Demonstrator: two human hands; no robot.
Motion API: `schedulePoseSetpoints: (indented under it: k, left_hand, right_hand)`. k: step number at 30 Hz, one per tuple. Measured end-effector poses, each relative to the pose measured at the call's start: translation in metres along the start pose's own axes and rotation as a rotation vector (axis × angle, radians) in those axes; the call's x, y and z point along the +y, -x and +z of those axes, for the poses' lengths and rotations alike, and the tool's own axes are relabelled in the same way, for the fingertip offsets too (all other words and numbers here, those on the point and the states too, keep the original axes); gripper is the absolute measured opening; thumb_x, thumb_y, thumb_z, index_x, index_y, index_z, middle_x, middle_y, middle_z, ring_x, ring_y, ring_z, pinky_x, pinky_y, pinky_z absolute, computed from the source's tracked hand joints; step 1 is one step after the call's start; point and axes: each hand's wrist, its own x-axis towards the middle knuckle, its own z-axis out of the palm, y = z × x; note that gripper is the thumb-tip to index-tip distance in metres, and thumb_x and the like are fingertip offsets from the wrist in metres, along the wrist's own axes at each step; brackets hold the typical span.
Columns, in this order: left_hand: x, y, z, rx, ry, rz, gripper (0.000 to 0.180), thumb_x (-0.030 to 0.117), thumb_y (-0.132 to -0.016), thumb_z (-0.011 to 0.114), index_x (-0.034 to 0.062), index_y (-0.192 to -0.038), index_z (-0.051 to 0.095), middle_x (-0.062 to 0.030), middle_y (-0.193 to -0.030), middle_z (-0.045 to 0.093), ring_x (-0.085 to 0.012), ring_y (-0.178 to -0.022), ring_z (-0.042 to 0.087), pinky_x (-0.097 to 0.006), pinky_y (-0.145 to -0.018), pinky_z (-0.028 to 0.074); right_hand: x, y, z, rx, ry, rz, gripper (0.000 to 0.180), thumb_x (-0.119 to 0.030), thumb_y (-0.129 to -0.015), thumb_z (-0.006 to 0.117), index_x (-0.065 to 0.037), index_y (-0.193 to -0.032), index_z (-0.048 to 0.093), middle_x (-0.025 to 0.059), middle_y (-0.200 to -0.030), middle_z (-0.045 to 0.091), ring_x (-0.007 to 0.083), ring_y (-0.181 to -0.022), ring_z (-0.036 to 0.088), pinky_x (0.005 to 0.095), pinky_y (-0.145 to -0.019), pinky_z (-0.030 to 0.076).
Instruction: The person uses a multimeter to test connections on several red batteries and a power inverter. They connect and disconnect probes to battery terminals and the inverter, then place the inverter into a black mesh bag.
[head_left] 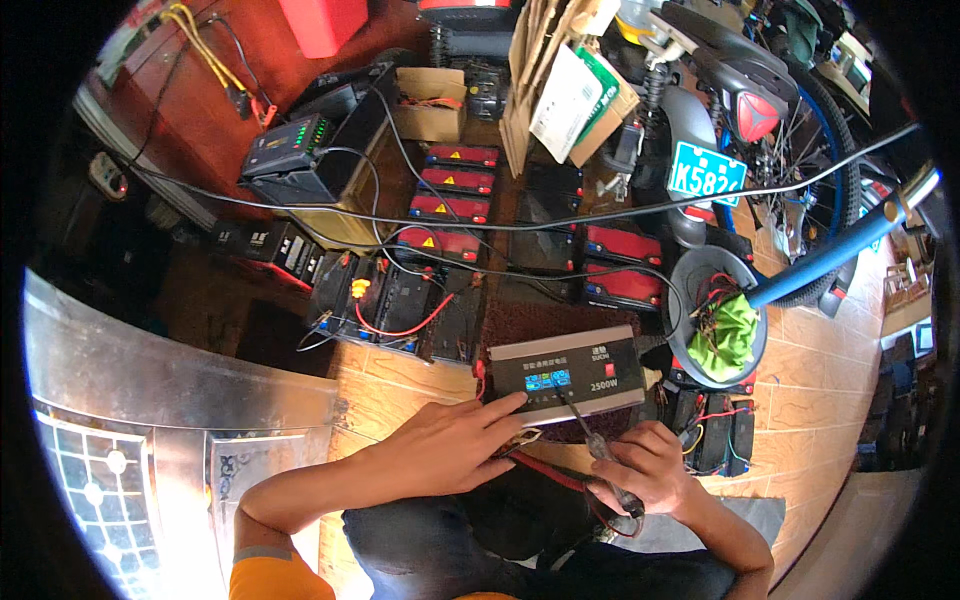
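A dark-faced power inverter-like box (510,380) with silver edges and a lit blue display lies in front of me on a brown mat. My left hand (455,440) reaches to its near left corner, fingers stretched out, the index fingertip touching the face beside the display. Just by that hand's fingers is a metal clip (524,438); whether they touch it is unclear. My right hand (645,465) is closed around the handle of a screwdriver (600,448). The thin shaft slants up and left across the box's face, its tip close to the display. A red cable (550,472) runs below the box.
Red-topped batteries (450,207) and dark batteries (405,305) stand beyond the box. A grey bucket (677,322) holding a green cloth (722,340) is at right, near wired battery packs (715,430). Black cables (560,222) cross above. A charger (288,145) sits far left.
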Motion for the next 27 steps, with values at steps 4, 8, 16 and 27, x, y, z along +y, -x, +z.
schedulePoseSetpoints:
  k: [4, 8, 16, 27]
  left_hand:
    - [0.0, -0.004, 0.001, -0.108, -0.033, -0.047, 0.041, 0.028, -0.093, 0.072, 0.0006, -0.118, 0.055, -0.025, -0.158, 0.043, -0.0407, -0.105, 0.069, -0.05, -0.079, 0.06]
    - [0.0, -0.008, 0.001, -0.128, -0.007, -0.039, 0.04, 0.026, -0.092, 0.071, -0.0016, -0.115, 0.054, -0.0271, -0.16, 0.039, -0.0419, -0.101, 0.07, -0.051, -0.075, 0.06]
    - [0.001, -0.013, -0.002, -0.161, 0.015, -0.044, 0.039, 0.023, -0.09, 0.07, -0.003, -0.114, 0.054, -0.0317, -0.157, 0.042, -0.042, -0.094, 0.072, -0.051, -0.072, 0.06]
    - [0.003, -0.014, 0.0, -0.151, -0.014, -0.038, 0.036, 0.022, -0.089, 0.071, -0.0011, -0.111, 0.055, -0.0317, -0.156, 0.042, -0.0415, -0.091, 0.073, -0.051, -0.07, 0.06]
  right_hand:
    - [0.0, 0.0, 0.002, -0.025, -0.022, 0.017, 0.036, -0.02, -0.072, 0.09, -0.016, -0.103, 0.073, 0.0026, -0.093, 0.072, 0.0214, -0.081, 0.066, 0.0374, -0.076, 0.053]
    - [-0.001, -0.002, 0.0, -0.033, -0.018, 0.017, 0.035, -0.02, -0.074, 0.09, -0.015, -0.103, 0.072, 0.002, -0.091, 0.072, 0.0206, -0.081, 0.066, 0.0371, -0.076, 0.053]
    - [-0.001, -0.002, 0.001, -0.029, -0.019, 0.013, 0.035, -0.018, -0.073, 0.09, -0.014, -0.104, 0.072, 0.0008, -0.089, 0.072, 0.0194, -0.081, 0.066, 0.0362, -0.077, 0.054]
    - [0.006, -0.014, 0.019, -0.021, 0.073, 0.061, 0.034, -0.024, -0.084, 0.083, -0.016, -0.114, 0.069, 0.0106, -0.118, 0.072, 0.0297, -0.119, 0.061, 0.0464, -0.099, 0.05]
